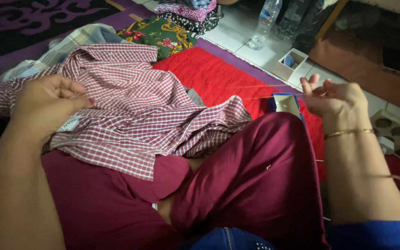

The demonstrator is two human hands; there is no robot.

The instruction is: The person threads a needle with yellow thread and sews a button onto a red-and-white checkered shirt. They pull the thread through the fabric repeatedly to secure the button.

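At the left of the frame, the red-and-white checked shirt [130, 111] is pinched by the left hand [47, 104], fingers closed on the cloth over the lap. A taut thread [265, 96] is drawn rightward, clamped in the right hand [334, 97]. Stitching appears under way; how much remains cannot be told.

The shirt [130, 111] is spread under the left fingers [77, 90]. A small box [287, 104] lies just below the right fingers [312, 85], a bottle [265, 23] well beyond them.

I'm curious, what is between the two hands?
In the head view, a thin thread stretches from the right hand over the checked shirt toward the left hand.
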